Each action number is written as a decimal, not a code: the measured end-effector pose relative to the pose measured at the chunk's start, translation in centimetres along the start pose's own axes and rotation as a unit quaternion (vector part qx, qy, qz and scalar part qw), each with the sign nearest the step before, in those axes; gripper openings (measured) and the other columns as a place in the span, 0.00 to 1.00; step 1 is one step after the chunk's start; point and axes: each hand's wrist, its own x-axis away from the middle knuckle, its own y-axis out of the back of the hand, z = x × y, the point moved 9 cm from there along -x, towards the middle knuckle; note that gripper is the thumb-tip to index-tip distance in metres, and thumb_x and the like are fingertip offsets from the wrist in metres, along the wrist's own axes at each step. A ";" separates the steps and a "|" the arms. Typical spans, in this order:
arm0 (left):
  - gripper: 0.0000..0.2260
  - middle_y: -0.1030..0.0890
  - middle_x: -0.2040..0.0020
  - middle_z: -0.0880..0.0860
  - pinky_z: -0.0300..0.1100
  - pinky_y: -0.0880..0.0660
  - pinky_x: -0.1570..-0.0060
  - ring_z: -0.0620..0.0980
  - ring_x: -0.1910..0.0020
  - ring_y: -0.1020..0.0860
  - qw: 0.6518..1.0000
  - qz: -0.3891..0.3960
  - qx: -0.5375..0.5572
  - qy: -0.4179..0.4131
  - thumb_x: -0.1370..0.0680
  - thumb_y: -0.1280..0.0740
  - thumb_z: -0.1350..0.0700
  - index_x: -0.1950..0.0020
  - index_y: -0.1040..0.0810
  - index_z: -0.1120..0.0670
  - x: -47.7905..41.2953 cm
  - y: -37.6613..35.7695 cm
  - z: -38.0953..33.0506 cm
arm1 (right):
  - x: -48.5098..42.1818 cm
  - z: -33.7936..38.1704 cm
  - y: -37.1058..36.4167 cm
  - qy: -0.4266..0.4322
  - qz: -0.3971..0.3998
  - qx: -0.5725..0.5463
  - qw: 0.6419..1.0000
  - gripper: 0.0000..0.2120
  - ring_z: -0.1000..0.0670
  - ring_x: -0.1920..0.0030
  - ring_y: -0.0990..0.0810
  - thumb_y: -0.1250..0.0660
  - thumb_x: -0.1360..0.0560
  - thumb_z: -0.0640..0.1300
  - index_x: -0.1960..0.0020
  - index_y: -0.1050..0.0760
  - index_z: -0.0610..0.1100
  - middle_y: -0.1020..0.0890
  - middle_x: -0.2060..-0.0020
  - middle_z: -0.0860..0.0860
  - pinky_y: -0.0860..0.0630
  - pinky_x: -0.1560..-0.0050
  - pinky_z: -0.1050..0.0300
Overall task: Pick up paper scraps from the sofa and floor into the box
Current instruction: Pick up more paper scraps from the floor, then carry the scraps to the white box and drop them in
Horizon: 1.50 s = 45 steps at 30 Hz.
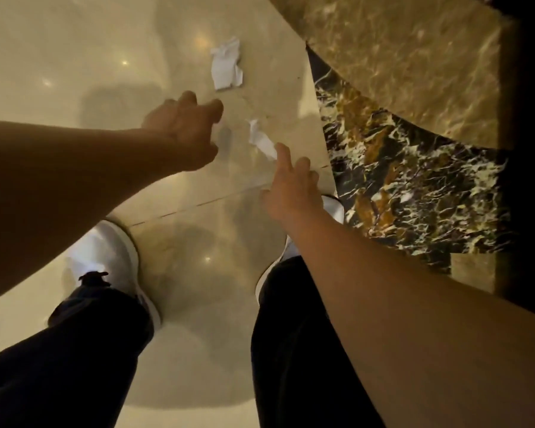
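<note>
head cam looks straight down at the polished floor (59, 41). landmark: small scrap (261, 140), a twisted white paper strip lying on the cream tile. nearest the camera, white shoes (105, 257) and dark trousers, well back from the scrap. right hand (291, 186) just on the near side of it, fingers spread and empty, index fingertip touching or almost touching the scrap's near end; can't tell which. left hand (183, 134) beside the scrap, loosely open, fingers curled, holding nothing. past the scrap, well apart from it, larger scrap (226, 64), crumpled and flat-ish. dark veined marble band (399, 180) runs along the far side of the right hand. box not in view. handling guess: paper is featherlight, soft, crushable, likely slides on glossy tile; pinch the raised twist mid-strip, don't scrape at the flat end.
</note>
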 end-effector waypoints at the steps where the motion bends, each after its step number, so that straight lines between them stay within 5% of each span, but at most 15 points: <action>1: 0.26 0.32 0.34 0.60 0.54 0.24 0.54 0.63 0.42 0.27 0.999 -0.033 0.008 0.008 0.25 0.30 0.51 0.29 0.35 0.47 -1.4 0.4 0.0 | -1.3 0.2 -0.1 0.009 -0.027 0.007 1.000 0.36 0.38 0.37 0.34 0.31 0.26 0.47 0.25 0.49 0.55 0.38 0.33 0.42 0.31 0.46 0.47; 6: 0.33 0.50 0.22 0.56 0.60 0.24 0.50 0.70 0.30 0.40 0.993 -0.117 0.003 -0.013 0.26 0.29 0.50 0.26 0.43 0.40 -6.6 1.5 -0.1 | -5.7 3.0 0.6 0.055 -0.151 0.070 0.984 0.36 0.40 0.41 0.34 0.30 0.29 0.49 0.28 0.44 0.58 0.39 0.32 0.41 0.27 0.49 0.48; 12: 0.07 0.31 0.39 0.62 0.56 0.23 0.48 0.65 0.48 0.26 0.990 -0.124 0.022 -0.062 0.23 0.35 0.58 0.46 0.24 0.58 -7.7 1.6 -0.7 | -6.1 4.4 -0.4 0.130 -0.135 -0.041 0.981 0.18 0.42 0.46 0.26 0.38 0.25 0.35 0.37 0.26 0.49 0.29 0.41 0.42 0.26 0.55 0.54; 16: 0.06 0.26 0.49 0.60 0.50 0.25 0.56 0.61 0.54 0.25 0.997 -0.055 0.024 -0.056 0.25 0.36 0.64 0.49 0.24 0.59 -6.0 1.0 -0.4 | -5.0 3.8 0.9 0.119 -0.116 -0.065 0.984 0.13 0.44 0.54 0.27 0.40 0.24 0.32 0.44 0.26 0.45 0.29 0.46 0.42 0.36 0.60 0.57; 21: 0.04 0.27 0.47 0.57 0.50 0.25 0.60 0.60 0.56 0.25 0.995 -0.088 -0.006 -0.056 0.23 0.38 0.60 0.50 0.25 0.57 -0.7 6.3 -0.5 | -1.0 4.5 7.3 0.127 -0.140 -0.083 0.978 0.13 0.45 0.57 0.31 0.43 0.25 0.30 0.48 0.27 0.44 0.31 0.49 0.43 0.37 0.61 0.57; 25: 0.03 0.25 0.48 0.58 0.50 0.26 0.57 0.62 0.51 0.24 0.994 -0.097 0.020 -0.039 0.24 0.36 0.58 0.53 0.25 0.57 6.5 13.9 -2.0 | 3.7 5.1 15.5 0.101 -0.166 -0.108 0.975 0.16 0.42 0.51 0.28 0.44 0.29 0.26 0.50 0.27 0.42 0.30 0.47 0.42 0.32 0.57 0.55; 30: 0.03 0.24 0.59 0.53 0.45 0.28 0.62 0.60 0.58 0.24 0.991 -0.109 0.075 0.011 0.25 0.37 0.59 0.57 0.28 0.51 16.9 22.8 -5.1 | 13.0 5.7 27.9 0.122 -0.217 -0.160 0.955 0.13 0.39 0.51 0.27 0.43 0.30 0.25 0.54 0.25 0.39 0.28 0.47 0.39 0.35 0.59 0.56; 35: 0.07 0.20 0.60 0.53 0.43 0.27 0.62 0.58 0.61 0.22 0.986 -0.118 0.105 0.050 0.25 0.36 0.49 0.62 0.28 0.48 28.7 30.7 -12.0 | 25.9 3.9 38.8 0.121 -0.240 -0.138 0.953 0.10 0.43 0.48 0.28 0.39 0.26 0.28 0.57 0.26 0.42 0.28 0.47 0.44 0.33 0.58 0.55; 39: 0.08 0.20 0.56 0.56 0.44 0.25 0.61 0.60 0.59 0.23 0.988 -0.128 0.080 0.033 0.30 0.37 0.59 0.55 0.21 0.54 38.2 37.1 -19.0 | 37.1 0.7 46.1 0.108 -0.275 -0.126 0.947 0.06 0.48 0.52 0.29 0.37 0.25 0.33 0.56 0.24 0.41 0.28 0.48 0.46 0.30 0.58 0.55; 45: 0.08 0.19 0.57 0.54 0.47 0.23 0.61 0.56 0.59 0.21 0.974 -0.193 0.093 -0.069 0.29 0.34 0.59 0.52 0.19 0.55 50.9 44.2 -25.9 | 52.5 -5.4 52.2 0.025 -0.352 -0.133 0.926 0.08 0.41 0.45 0.26 0.38 0.24 0.33 0.48 0.23 0.38 0.26 0.43 0.40 0.30 0.53 0.55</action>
